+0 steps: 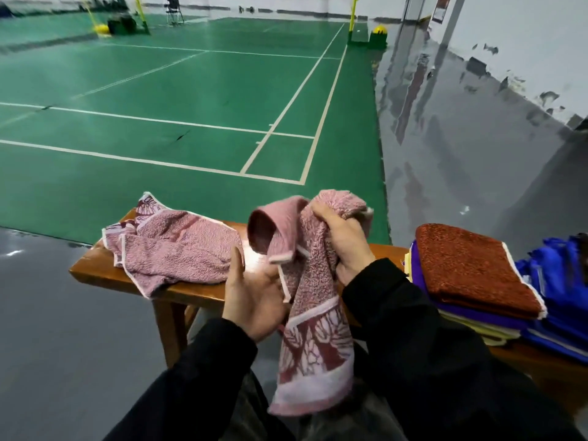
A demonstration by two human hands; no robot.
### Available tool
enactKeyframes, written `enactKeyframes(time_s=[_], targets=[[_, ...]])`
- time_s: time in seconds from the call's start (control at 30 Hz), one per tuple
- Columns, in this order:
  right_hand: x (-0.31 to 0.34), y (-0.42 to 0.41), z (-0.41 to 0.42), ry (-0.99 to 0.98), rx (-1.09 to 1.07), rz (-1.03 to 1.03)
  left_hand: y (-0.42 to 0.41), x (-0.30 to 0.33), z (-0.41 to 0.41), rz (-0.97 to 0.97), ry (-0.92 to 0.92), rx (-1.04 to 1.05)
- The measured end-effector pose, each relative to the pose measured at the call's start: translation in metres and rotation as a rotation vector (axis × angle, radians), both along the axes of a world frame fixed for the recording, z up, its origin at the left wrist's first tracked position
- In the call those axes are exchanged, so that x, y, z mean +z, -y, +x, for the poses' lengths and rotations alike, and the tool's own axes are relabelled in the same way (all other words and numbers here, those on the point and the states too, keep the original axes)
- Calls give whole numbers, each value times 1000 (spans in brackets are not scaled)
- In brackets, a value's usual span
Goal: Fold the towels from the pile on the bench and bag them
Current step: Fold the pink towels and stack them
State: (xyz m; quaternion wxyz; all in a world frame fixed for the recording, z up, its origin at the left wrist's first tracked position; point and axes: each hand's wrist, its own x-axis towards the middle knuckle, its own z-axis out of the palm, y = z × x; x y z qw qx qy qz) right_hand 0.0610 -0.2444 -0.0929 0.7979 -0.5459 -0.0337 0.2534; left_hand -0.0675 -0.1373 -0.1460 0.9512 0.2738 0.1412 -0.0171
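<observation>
While right hand bunches pink towel, hem dangles off bench.

Crumpled pink towel held aloft

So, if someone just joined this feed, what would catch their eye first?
First, the pink towel held up at centre, gripped by the right hand with the left hand open beside it. Next, a second crumpled pink towel on the wooden bench, and the folded stack topped by a rust-red towel at right.
</observation>
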Motion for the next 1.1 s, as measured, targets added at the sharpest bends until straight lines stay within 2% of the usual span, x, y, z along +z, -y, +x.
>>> enactKeyframes(time_s=[0.1, 0.17, 0.2, 0.33, 0.4, 0.47, 0.53, 0.6, 0.63, 0.77, 0.9, 1.1], targets=[[1, 3, -4, 77, 29, 17, 10, 13, 11, 279, 111, -4], [2, 9, -8, 50, 76, 52, 6, 22, 23, 457, 56, 161], [3, 15, -8, 42, 97, 73, -2, 22, 28, 469, 37, 234], [6, 38, 6, -35, 176, 221, -40, 39, 30, 300, 76, 353], [10, 48, 14, -57, 207, 265, -58, 50, 27, 202, 114, 333], [13, 55, 18, -32, 227, 279, -61, 56, 20, 166, 111, 205], [17, 58, 19, -31, 221, 325, -56, 53, 14, 304, 43, 43], [23, 62, 24, -33, 204, 321, -56, 51, 12, 455, 23, 14], [26, 65, 28, -24, 186, 282, -61, 54, 14, 463, 15, 52], [24, 75, 40, -15, 199, 197, -85, 65, 13, 247, 63, 143], [32, 80, 41, 65, 94, 204, -83, 55, 11, 438, 3, 75], [53, 76, 46, 342, -328, 11, -98, 82, 19, 746, 91, 606]])
